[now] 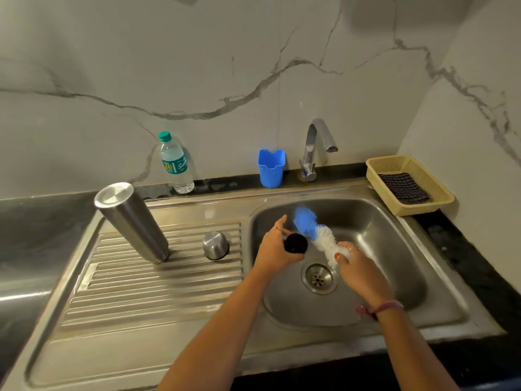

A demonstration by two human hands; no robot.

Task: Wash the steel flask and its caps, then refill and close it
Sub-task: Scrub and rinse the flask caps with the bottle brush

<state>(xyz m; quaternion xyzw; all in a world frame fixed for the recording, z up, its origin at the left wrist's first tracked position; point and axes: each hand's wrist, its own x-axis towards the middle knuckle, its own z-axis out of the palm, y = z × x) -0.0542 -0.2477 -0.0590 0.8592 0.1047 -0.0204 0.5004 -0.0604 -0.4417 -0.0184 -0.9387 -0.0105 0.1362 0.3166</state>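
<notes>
Over the sink basin (394, 221), the left hand (275, 249) curls its fingers around a small black cap (295, 243). The right hand (358, 266) grips the bottle brush (315, 232) low on its white bristles, the blurred blue tip seemingly just beside the cap. On the ribbed drainboard (141, 292) the steel flask (132, 221) stands upside down, and a steel cup cap (215, 245) sits mouth down nearby. A yellow basket (439, 190) holds a dark checked cloth (403, 189).
</notes>
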